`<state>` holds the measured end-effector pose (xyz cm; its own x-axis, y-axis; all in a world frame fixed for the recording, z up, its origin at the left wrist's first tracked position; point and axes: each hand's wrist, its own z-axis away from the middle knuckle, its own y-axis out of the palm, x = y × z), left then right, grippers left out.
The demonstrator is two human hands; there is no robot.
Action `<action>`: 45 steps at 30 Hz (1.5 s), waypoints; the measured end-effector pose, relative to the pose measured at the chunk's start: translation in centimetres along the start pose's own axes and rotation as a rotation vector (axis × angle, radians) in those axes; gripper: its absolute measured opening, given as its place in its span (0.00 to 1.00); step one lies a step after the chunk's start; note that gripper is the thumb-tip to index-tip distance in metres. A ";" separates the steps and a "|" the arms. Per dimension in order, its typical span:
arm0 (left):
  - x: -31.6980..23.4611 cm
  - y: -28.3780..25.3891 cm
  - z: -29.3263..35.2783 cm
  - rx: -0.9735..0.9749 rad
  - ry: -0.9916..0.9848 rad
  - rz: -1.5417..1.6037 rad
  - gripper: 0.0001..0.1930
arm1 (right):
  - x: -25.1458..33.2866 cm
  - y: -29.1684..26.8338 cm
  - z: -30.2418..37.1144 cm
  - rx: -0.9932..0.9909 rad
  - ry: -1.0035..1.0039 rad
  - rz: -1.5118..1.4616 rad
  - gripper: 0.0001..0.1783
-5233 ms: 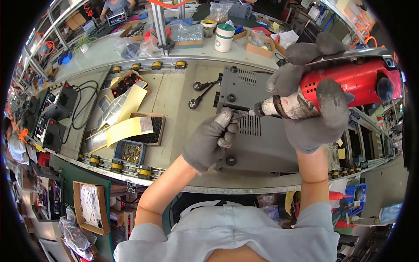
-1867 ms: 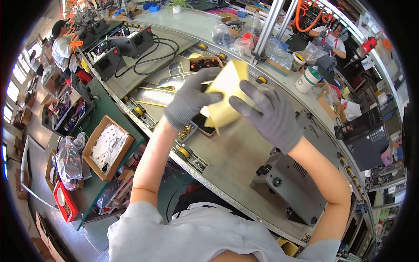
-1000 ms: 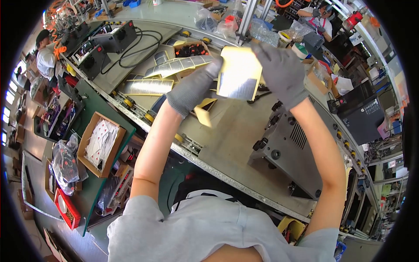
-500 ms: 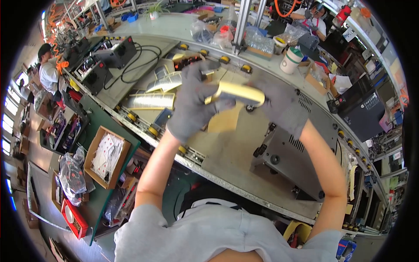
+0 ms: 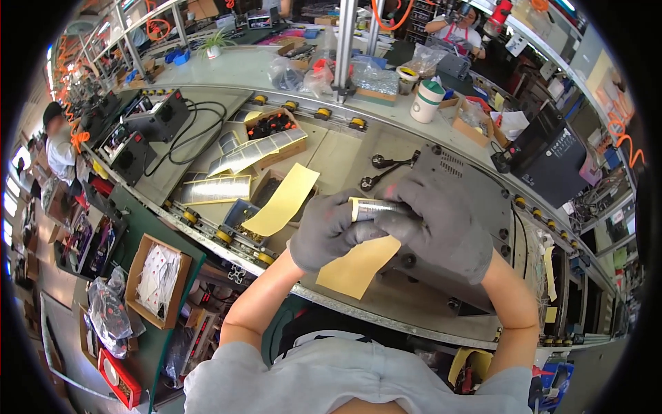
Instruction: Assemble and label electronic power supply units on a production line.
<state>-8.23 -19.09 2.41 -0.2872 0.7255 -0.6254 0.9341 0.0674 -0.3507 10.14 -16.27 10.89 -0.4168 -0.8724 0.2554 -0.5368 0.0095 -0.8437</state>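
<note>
Between my gloved hands a silver label (image 5: 374, 210) on yellow backing is held curled, over the grey metal case. My left hand (image 5: 323, 231), in a grey glove, pinches the label's left end. My right hand (image 5: 448, 224), gloved alike, closes on its right end, with the thumb across the front. A yellow backing sheet (image 5: 358, 268) hangs below the fingers; where it joins the label is hidden. Another yellow strip (image 5: 284, 200) lies slantwise over small parts boxes left of my hands. The grey metal case (image 5: 431, 265) lies under and beside my right hand.
Silver label sheets (image 5: 217, 190) lie at the left, near a carton of black and orange parts (image 5: 276, 125). A blue bin (image 5: 241, 219) stands at the near edge. Black plugs (image 5: 386, 165) rest beyond my hands. A white canister (image 5: 427, 102) stands on the far bench.
My hands have come nearer and lower, gripping the label closer together, its silver face now showing. The view has shifted, and the yellow strip over the boxes is now visible.
</note>
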 end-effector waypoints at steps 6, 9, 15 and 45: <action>0.3 1.6 -0.5 0.069 0.198 -0.122 0.14 | -0.1 -0.7 2.3 -0.044 0.109 -0.096 0.16; 0.2 2.4 -0.8 0.069 0.279 -0.143 0.14 | 0.1 -1.3 3.3 -0.051 0.156 -0.130 0.17; 0.2 3.3 -1.5 0.127 0.388 -0.215 0.13 | 0.1 -1.8 4.6 -0.084 0.247 -0.248 0.16; 2.4 12.2 -14.6 0.331 -0.270 0.326 0.26 | -13.6 -4.6 6.7 -0.513 0.687 -0.315 0.20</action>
<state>5.57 -6.49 6.80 -0.0785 0.4675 -0.8805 0.8794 -0.3836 -0.2821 23.23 -7.69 8.12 -0.4524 -0.3898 0.8021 -0.8916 0.1792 -0.4158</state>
